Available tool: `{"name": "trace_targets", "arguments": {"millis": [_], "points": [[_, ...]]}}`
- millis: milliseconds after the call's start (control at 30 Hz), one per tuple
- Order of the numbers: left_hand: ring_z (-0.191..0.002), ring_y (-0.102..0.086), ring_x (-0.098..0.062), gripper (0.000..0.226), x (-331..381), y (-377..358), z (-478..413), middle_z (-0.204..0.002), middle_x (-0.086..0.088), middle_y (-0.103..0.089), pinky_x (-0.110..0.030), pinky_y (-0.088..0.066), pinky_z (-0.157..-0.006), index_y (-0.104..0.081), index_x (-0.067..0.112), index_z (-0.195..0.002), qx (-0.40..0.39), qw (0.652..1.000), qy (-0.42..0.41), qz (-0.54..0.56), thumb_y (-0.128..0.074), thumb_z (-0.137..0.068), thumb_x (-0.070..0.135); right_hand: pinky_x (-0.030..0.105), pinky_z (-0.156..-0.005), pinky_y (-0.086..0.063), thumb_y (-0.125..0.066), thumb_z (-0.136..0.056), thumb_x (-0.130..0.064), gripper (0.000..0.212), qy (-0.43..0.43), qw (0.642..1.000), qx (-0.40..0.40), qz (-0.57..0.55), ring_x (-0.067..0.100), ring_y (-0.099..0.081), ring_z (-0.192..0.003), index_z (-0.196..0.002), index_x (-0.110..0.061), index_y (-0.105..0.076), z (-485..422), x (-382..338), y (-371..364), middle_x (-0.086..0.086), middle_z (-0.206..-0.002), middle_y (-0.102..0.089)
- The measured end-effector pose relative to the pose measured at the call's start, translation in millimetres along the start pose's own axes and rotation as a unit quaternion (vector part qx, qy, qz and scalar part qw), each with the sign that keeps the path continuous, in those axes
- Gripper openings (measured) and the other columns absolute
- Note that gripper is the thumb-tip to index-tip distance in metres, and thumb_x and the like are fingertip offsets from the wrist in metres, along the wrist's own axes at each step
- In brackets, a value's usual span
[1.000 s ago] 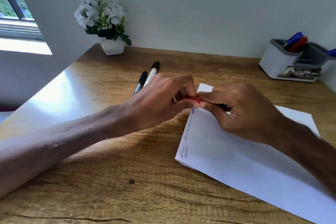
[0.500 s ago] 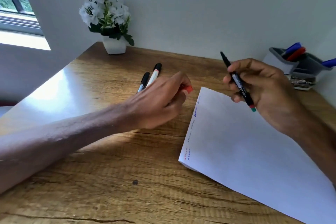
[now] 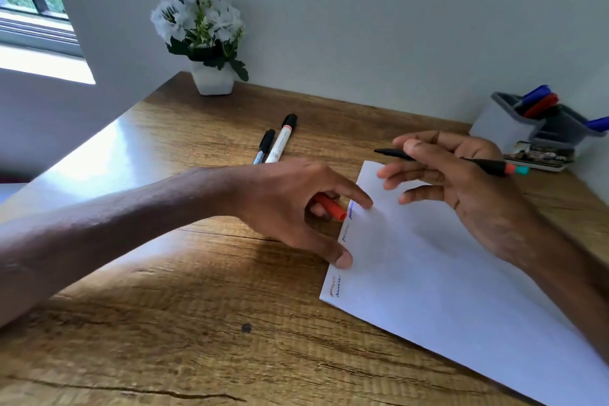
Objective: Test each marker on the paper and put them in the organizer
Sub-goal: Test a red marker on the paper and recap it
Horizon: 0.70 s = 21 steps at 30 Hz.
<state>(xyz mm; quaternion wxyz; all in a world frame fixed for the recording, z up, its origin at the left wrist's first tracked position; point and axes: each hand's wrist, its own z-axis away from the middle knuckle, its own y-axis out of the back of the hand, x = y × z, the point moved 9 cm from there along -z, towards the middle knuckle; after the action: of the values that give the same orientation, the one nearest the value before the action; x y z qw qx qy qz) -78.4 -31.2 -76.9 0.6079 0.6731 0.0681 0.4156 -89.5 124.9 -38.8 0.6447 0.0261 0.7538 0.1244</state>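
Right hand (image 3: 468, 194) pinching one uncapped marker (image 3: 487, 165), left hand (image 3: 290, 201) gripping one red cap (image 3: 331, 208), fingertips on one paper (image 3: 445, 273), two capped markers (image 3: 281, 142) on desk (image 3: 164, 306), three stored markers (image 3: 542, 104) in organizer (image 3: 501, 128)

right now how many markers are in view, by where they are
On the table: 2 (dark marker, white marker)
In the right hand: 1 (thin marker)
In the organizer: 3 showing (blue marker, red marker, second blue marker)
Total: 6
The left hand's red cap is not counted.
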Motion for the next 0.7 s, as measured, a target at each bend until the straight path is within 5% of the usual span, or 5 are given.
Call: {"name": "trace_targets", "arguments": {"millis": [133,267,367,500,700], "points": [[-0.102,-0.060,0.010,0.082,0.5,1.7,0.3,-0.112,0.030,-0.063,-0.011,-0.053,-0.087,-0.047,0.044,-0.141,0.015,0.999,0.006,0.035,-0.080,-0.069,0.066,0.031,-0.062,-0.063,-0.060,-0.093,-0.028,0.030,-0.011,0.999,-0.033,-0.008,0.033,-0.078,-0.083,-0.097,-0.004,-0.078,29.3,-17.3,-11.0,0.018,-0.092,-0.079],[-0.102,-0.060,0.004,0.085,1.7,0.4,-1.1,-0.118,0.023,-0.061,-0.012,-0.055,-0.084,-0.048,0.044,-0.137,0.025,0.999,0.007,0.026,-0.081,-0.063,0.069,0.030,-0.058,-0.063,-0.076,-0.070,-0.019,0.025,-0.044,0.996,-0.072,0.001,0.035,-0.078,-0.077,-0.092,-0.007,-0.082,66.3,-12.0,-26.6,0.021,-0.087,-0.078],[-0.106,-0.061,-0.001,0.080,2.2,0.9,-1.1,-0.124,0.016,-0.060,-0.023,-0.058,-0.087,-0.049,0.044,-0.138,0.005,0.999,0.010,0.037,-0.080,-0.068,0.066,0.030,-0.056,-0.062,-0.080,-0.062,-0.011,0.024,-0.064,0.996,-0.058,-0.009,0.034,-0.076,-0.068,-0.086,-0.006,-0.082,78.8,3.6,-29.7,0.027,-0.078,-0.075],[-0.110,-0.062,-0.034,0.074,-2.4,0.7,-1.5,-0.128,-0.017,-0.062,-0.054,-0.055,-0.086,-0.050,0.041,-0.141,-0.030,0.998,-0.009,0.060,-0.081,-0.075,0.057,0.033,-0.054,-0.061,-0.077,-0.067,-0.004,0.019,-0.053,0.997,-0.059,-0.009,0.032,-0.071,-0.058,-0.085,-0.002,-0.081,78.0,7.3,-35.1,0.029,-0.072,-0.073],[-0.103,-0.062,-0.033,0.076,-2.4,0.9,-3.1,-0.117,-0.007,-0.068,-0.053,-0.055,-0.083,-0.052,0.034,-0.143,-0.028,0.998,-0.014,0.063,-0.082,-0.075,0.053,0.030,-0.042,-0.051,-0.071,-0.072,0.004,0.006,0.064,0.990,-0.110,0.058,0.029,-0.059,-0.037,-0.072,-0.002,-0.073,64.2,-7.9,-51.5,0.012,-0.054,-0.064]]}}
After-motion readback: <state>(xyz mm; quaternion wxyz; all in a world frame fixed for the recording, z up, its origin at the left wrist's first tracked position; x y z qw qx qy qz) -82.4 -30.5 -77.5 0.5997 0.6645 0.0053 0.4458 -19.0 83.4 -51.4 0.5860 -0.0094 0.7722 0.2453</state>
